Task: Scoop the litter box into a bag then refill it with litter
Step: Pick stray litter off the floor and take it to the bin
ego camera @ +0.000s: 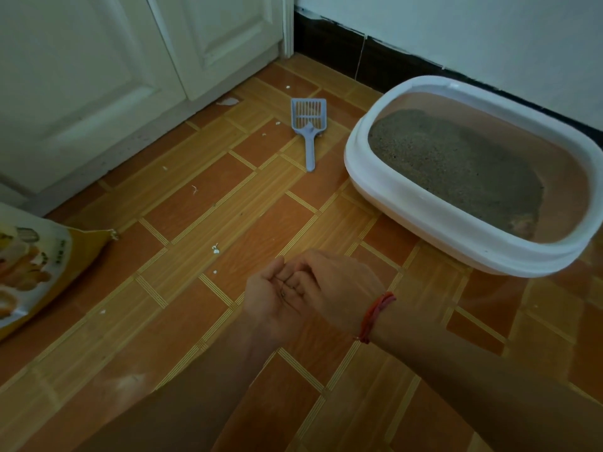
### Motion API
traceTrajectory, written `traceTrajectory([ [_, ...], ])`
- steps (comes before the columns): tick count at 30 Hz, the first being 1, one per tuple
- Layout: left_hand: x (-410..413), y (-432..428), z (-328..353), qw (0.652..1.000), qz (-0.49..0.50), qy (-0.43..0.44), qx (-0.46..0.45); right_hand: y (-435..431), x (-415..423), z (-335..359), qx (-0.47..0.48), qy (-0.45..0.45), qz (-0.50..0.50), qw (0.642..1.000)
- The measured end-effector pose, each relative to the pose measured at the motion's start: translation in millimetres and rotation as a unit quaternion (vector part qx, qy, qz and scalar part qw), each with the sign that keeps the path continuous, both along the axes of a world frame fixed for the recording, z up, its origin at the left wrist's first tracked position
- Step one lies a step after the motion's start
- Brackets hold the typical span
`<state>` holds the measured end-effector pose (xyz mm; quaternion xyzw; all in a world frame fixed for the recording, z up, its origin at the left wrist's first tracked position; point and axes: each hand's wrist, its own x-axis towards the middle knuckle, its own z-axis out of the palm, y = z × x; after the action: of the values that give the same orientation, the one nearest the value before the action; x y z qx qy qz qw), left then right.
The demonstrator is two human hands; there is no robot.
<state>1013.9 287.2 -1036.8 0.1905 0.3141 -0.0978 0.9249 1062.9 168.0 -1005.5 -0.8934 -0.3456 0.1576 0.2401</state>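
1. The litter box sits on the floor, ahead of the hands and off to the right. It has a broad white rim and pinkish inner walls.
2. Grey-brown litter covers its bottom in an uneven layer, and a strip of bare pink shows along the far side.
3. A pale blue slotted scoop lies flat on the tiles straight ahead of the hands, just left of the box and not touching it. Its handle points back toward the hands.
4. The two hands meet low in the middle, above the tiles, well apart from both box and scoop.
5. The left hand is turned palm up and loosely cupped, its fingers relaxed.
6. The right hand lies back up, its fingers bent down into the left palm. They are hidden there, so I cannot tell whether they pinch anything.
7. A red string bracelet circles the right wrist.
8. A yellow printed litter bag lies on its side, far to the left of the hands, at the picture's edge.
9. Small white scraps are scattered on the orange tiles between the hands and the scoop.
10. White panelled doors stand beyond, to the left. A white wall with a dark baseboard runs behind the box.
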Motion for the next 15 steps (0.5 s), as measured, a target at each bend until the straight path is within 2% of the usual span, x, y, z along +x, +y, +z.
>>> traceTrajectory([
  [3, -6, 6, 0, 1.0, 0.021, 0.01, 0.02, 0, 2, -6, 0.041, -0.014, -0.025, 0.999],
  [7, -13, 18, 3, 0.997, 0.054, 0.036, 0.03, -1, 20, -23, 0.057, -0.012, -0.119, 0.991],
  [15, -9, 36, -15, 0.994, 0.066, 0.081, 0.015, -13, 71, -51, -0.069, -0.015, -0.129, 0.989],
])
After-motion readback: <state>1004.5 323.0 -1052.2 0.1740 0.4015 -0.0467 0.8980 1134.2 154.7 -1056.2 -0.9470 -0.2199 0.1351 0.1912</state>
